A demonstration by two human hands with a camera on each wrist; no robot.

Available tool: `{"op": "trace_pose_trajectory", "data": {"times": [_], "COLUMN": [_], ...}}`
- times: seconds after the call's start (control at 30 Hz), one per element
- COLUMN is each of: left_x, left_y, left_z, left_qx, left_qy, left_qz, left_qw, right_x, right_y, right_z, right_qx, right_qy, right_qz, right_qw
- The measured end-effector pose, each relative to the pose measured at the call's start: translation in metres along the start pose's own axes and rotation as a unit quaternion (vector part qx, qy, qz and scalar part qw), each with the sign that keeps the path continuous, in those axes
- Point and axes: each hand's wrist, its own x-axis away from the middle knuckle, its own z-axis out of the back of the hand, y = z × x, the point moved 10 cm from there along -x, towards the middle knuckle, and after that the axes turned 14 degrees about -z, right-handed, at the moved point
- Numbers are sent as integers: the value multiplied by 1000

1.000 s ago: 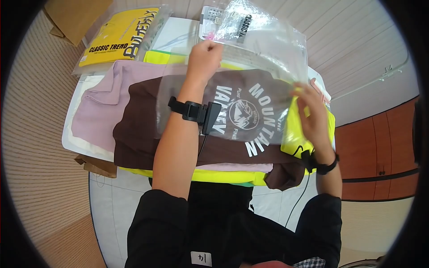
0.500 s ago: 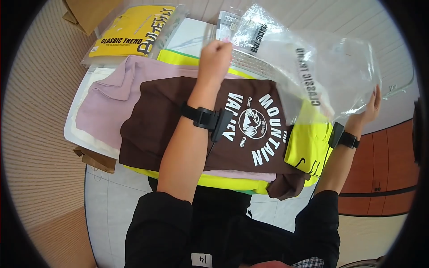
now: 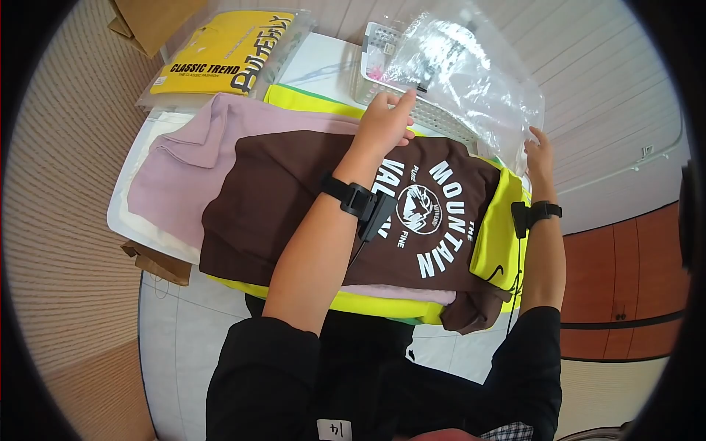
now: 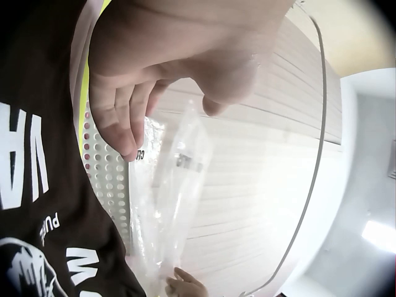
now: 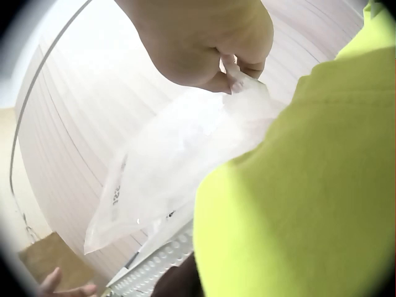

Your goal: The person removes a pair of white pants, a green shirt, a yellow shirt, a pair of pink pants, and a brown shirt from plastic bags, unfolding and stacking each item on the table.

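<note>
In the head view a clear plastic bag spreads above the basket at the back right. My right hand pinches its near right edge, and the right wrist view shows thumb and fingers closed on the crumpled film. My left hand, fingers relaxed and thumb apart, hovers over the back edge of a brown garment. In the left wrist view the left fingers overlap clear film. The brown garment lies flat with white "Mountain Valley" print. Folded neon yellow cloth lies along its right side.
Behind the brown garment stands a white perforated basket. A packaged yellow garment lies at the back left. Lilac cloth sticks out to the left from under the brown one. A brown paper bag is beyond the table.
The bag was drawn off the brown garment to the right, then swung back over the basket. My right hand went out right and returned. My left hand's fist has loosened and moved slightly right.
</note>
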Motion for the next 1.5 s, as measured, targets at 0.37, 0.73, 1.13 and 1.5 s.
{"op": "trace_pose_trajectory", "data": {"times": [0.37,0.73,1.13,1.5], "left_x": [-15,-9,-9,17], "left_y": [-19,-9,-9,-15], "left_z": [-3,-10,-17,-58], "left_qx": [-151,-144,-178,-130], "left_qy": [-19,-22,-59,-157], "left_qz": [-92,-152,-147,-55], "left_qw": [984,978,971,977], "right_x": [107,112,122,103], "right_y": [-152,-146,-171,-1], "right_z": [-58,-159,-159,68], "right_qx": [206,314,280,152], "right_qy": [67,-135,-135,-151], "right_qz": [335,208,284,2], "right_qw": [917,916,907,977]}}
